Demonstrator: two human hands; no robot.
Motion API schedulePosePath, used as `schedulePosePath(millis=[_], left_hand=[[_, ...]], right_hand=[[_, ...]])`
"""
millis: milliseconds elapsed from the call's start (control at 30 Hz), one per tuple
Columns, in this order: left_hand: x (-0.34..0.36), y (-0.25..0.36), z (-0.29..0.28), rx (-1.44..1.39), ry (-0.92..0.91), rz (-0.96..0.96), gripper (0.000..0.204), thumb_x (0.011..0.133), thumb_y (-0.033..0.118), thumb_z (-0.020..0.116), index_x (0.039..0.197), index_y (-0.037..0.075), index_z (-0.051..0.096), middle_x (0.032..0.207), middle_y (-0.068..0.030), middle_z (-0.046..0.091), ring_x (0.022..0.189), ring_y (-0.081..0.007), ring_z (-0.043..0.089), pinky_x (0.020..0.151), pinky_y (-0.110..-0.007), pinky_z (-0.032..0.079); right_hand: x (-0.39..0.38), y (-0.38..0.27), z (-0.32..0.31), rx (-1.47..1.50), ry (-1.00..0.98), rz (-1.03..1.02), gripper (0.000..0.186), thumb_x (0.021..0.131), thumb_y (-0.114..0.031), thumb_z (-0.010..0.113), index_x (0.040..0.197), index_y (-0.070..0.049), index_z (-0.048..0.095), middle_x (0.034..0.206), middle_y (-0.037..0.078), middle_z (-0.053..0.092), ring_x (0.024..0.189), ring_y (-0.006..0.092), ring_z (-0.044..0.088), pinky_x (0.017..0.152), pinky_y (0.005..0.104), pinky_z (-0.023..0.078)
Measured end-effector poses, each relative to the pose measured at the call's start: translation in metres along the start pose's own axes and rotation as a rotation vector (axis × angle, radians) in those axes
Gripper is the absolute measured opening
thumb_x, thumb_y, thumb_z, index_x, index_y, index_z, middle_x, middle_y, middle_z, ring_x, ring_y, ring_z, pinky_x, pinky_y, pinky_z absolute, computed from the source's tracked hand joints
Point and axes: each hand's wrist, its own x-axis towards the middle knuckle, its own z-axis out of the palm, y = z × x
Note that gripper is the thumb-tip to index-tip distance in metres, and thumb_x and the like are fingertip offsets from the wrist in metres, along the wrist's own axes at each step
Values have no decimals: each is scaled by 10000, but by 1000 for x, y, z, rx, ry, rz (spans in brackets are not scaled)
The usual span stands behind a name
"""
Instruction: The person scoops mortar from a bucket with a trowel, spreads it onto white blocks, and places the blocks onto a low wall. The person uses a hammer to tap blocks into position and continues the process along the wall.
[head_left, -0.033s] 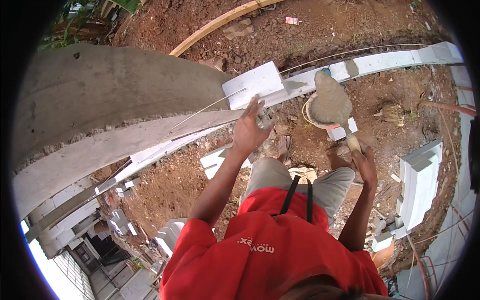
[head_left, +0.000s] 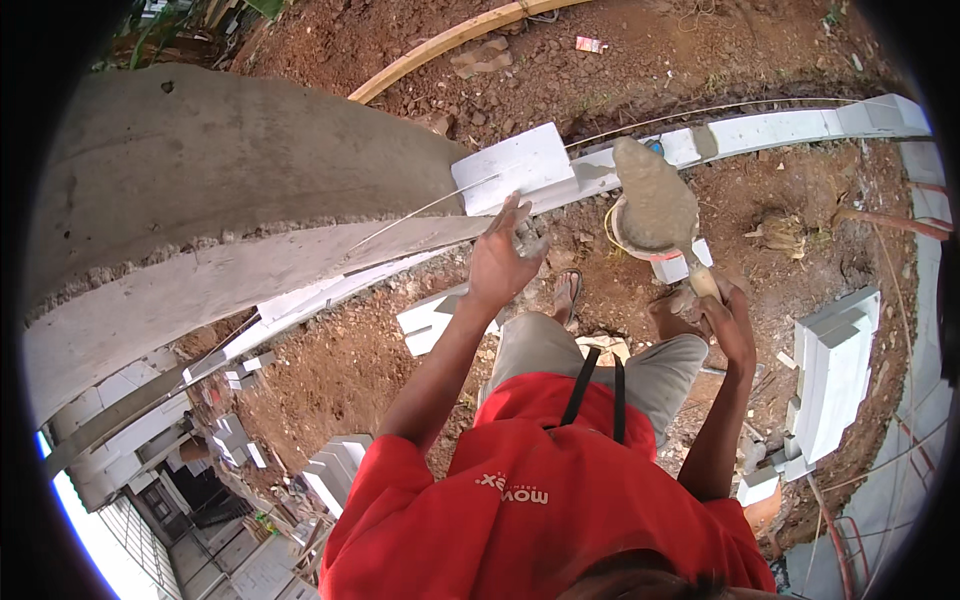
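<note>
A trowel [head_left: 705, 284] loaded with grey mortar [head_left: 654, 185] is hovering to the right of the white block [head_left: 518, 168], its heaped tip pointing away from the person. Compared with the earlier frame, that tip is lying further left, closer to the block, and more of a small blue thing [head_left: 656, 147] is showing beside it. The right hand [head_left: 732, 322], below and to the right of the block, is gripping the trowel's handle with fingers curled round it. The left hand [head_left: 500, 262], just below the block, is keeping the same pose as before: fingers spread and empty, tips reaching the block's near edge; whether they are touching it, I cannot tell.

A bucket [head_left: 616, 228] is standing below and to the right of the block, under the trowel. The mortar is covering most of its mouth, so where the trowel's load is ending and any contents are beginning, I cannot tell. A row of pale blocks [head_left: 765, 128] is running rightward from the white block, and a concrete wall [head_left: 260, 160] is stretching to its left.
</note>
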Motion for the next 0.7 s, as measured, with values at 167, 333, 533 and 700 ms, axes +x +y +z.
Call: schedulePosePath(millis=[167, 333, 533, 700], left_hand=[[-30, -37, -2, -222, 124, -188, 512, 843, 256, 819, 1274, 21, 675, 1371, -204, 647, 1220, -375, 656, 1038, -433, 522], [-60, -73, -3, -331, 108, -366, 431, 844, 247, 810, 1203, 29, 712, 1266, -208, 696, 1132, -362, 697, 984, -426, 547], [-85, -97, -2, -297, 128, -475, 458, 840, 295, 814, 1201, 31, 714, 1152, -203, 733, 1033, -374, 722, 924, -430, 568], [-97, -110, 1, -241, 29, -605, 560, 860, 380, 800, 1253, -4, 688, 1209, -242, 721, 1128, -368, 704, 976, -439, 548]], right_hand=[[33, -111, 66, -647, 41, -480, 453, 799, -211, 747, 1225, -58, 715, 984, 158, 763, 835, 317, 733, 757, 400, 564], [67, -151, 121, -1090, 99, -630, 542, 738, -233, 814, 1227, -18, 719, 1255, 218, 698, 1066, 378, 699, 937, 450, 553], [81, -149, 123, -1143, 169, -560, 505, 727, -230, 828, 1206, -90, 757, 1326, 192, 673, 1113, 356, 687, 958, 440, 553], [86, -139, 114, -1093, 190, -535, 494, 723, -230, 842, 1189, -83, 765, 1331, 184, 673, 1118, 345, 688, 963, 442, 552]])
